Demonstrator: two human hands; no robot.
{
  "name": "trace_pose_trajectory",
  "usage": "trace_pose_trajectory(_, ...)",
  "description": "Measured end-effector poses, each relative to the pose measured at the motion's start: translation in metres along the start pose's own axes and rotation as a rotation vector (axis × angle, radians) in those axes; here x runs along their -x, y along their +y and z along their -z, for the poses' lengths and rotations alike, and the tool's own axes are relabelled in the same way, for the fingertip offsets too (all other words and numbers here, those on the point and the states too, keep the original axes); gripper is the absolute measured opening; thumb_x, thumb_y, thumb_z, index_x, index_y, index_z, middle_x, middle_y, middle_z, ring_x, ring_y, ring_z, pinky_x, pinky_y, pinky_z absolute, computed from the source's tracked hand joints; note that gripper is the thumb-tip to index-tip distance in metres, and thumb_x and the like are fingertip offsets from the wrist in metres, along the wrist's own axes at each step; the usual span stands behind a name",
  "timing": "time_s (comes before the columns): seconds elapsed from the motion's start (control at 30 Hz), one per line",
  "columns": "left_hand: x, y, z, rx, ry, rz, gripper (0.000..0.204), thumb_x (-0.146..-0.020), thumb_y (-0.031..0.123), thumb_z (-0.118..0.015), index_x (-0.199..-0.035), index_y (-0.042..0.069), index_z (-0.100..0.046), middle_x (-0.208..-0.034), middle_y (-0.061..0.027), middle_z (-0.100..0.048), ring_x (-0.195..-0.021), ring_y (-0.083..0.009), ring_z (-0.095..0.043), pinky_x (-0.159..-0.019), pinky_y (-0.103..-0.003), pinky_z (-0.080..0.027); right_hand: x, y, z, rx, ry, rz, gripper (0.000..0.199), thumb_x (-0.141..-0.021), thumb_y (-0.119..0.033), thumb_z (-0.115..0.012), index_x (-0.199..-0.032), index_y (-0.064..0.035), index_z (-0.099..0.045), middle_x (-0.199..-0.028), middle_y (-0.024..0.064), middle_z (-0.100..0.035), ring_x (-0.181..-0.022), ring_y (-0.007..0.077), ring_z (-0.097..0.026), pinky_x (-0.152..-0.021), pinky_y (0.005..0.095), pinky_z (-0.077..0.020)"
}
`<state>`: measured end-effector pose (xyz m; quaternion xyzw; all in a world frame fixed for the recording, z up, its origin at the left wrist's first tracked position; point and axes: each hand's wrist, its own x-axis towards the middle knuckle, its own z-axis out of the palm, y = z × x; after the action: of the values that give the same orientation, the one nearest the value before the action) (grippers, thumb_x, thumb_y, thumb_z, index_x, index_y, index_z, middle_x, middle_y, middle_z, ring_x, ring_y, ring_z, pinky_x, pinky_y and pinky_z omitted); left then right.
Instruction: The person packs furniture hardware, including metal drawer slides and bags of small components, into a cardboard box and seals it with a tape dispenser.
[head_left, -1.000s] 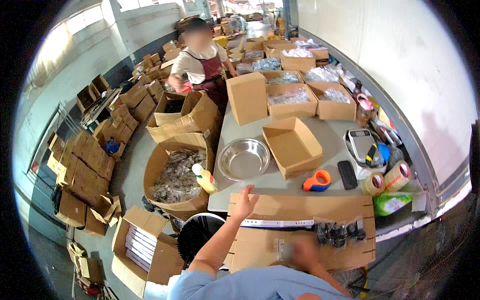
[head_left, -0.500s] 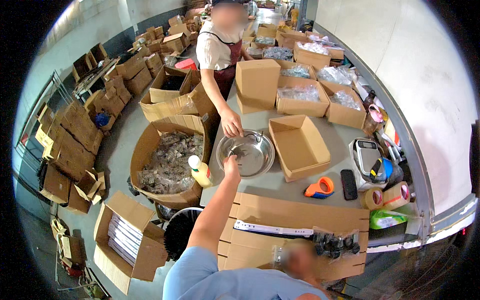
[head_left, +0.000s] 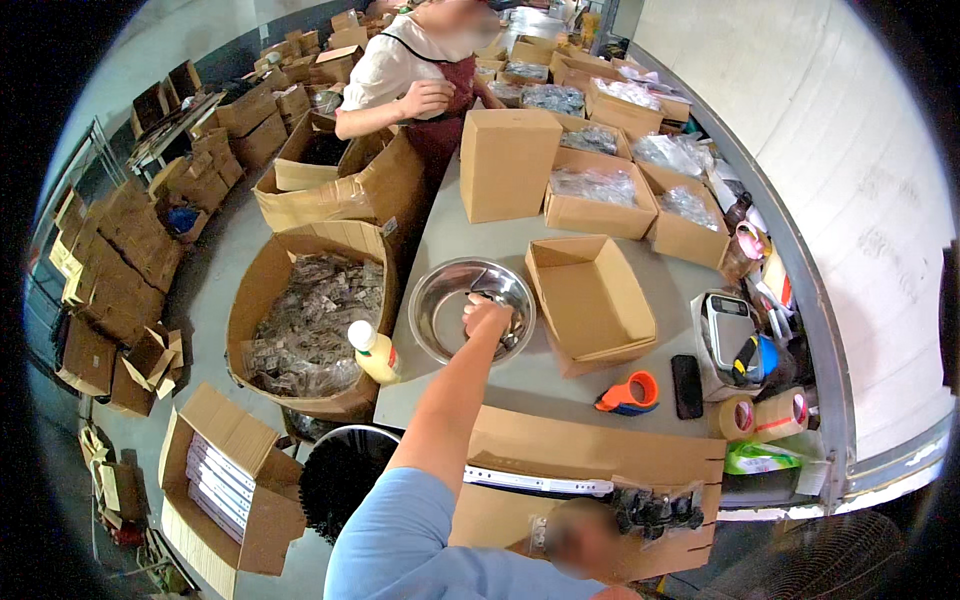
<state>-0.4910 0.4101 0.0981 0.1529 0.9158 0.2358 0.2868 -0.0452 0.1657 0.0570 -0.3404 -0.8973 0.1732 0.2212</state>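
My left hand (head_left: 485, 317) reaches down into a round steel bowl (head_left: 428, 330), fingers drawn together. Small dark things lie at the fingers; what they grip, if anything, is too small to name. Thin dark curved pieces rest inside the bowl, partly hidden by my hand. A blurred patch covers what seems to be my right hand (head_left: 583, 540), low over the flat cardboard (head_left: 640, 445); its fingers are hidden. Beside it lie a bag of black parts (head_left: 655, 508) and a white slotted metal strip (head_left: 540, 481).
Right of the bowl stands an open cardboard box (head_left: 590, 300). A yellow bottle (head_left: 373, 355), orange tape dispenser (head_left: 632, 394), black phone (head_left: 687, 387) and scale (head_left: 730, 320) surround the work area. A co-worker (head_left: 430, 70) stands beyond, near a tall box (head_left: 508, 165). Bagged parts fill the left carton (head_left: 310, 320).
The co-worker's hand has drawn back from the bowl to their chest. My left hand has moved from the bowl's near rim to inside it. The whole view has shifted slightly.
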Motion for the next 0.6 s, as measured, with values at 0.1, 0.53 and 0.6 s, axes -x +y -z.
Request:
trace_pose_trajectory(0.1,-0.018,0.0,-0.027,-0.068,0.103,-0.052,0.07,-0.082,0.029,-0.059,-0.136,0.002,-0.024,-0.126,-0.0195,-0.047,-0.112,-0.0327,-0.052,-0.09,-0.041,-0.048,0.002,0.002,-0.005,0.019,-0.004,-0.012,0.019,-0.068,-0.014,-0.066,-0.083,-0.0081,-0.057,-0.08,0.015,-0.06,-0.078,0.0345,-0.057,-0.067,0.0464,-0.0485)
trace_pose_trajectory(0.53,0.046,-0.045,0.057,1.071,-0.561,-0.218,0.011,-0.089,0.018,-0.054,-0.088,0.008,-0.055,-0.066,-0.0023,-0.052,-0.052,-0.0108,-0.046,-0.043,-0.022,-0.034,-0.013,-0.016,0.013,-0.089,0.131,0.027,0.014,-0.072,-0.012,-0.063,-0.083,-0.0056,-0.058,-0.078,0.0138,-0.058,-0.074,0.0293,-0.056,-0.066,0.0439,-0.0452)
trace_pose_trajectory(0.6,0.111,-0.049,0.069,1.203,-0.695,-0.223,0.008,-0.09,0.014,-0.053,-0.094,0.008,-0.055,-0.071,0.0001,-0.051,-0.057,-0.0094,-0.047,-0.044,-0.022,-0.034,-0.019,-0.023,0.024,-0.099,0.156,0.011,0.013,-0.077,-0.013,-0.062,-0.085,-0.0037,-0.06,-0.078,0.0131,-0.058,-0.074,0.0253,-0.057,-0.065,0.0423,-0.0463)
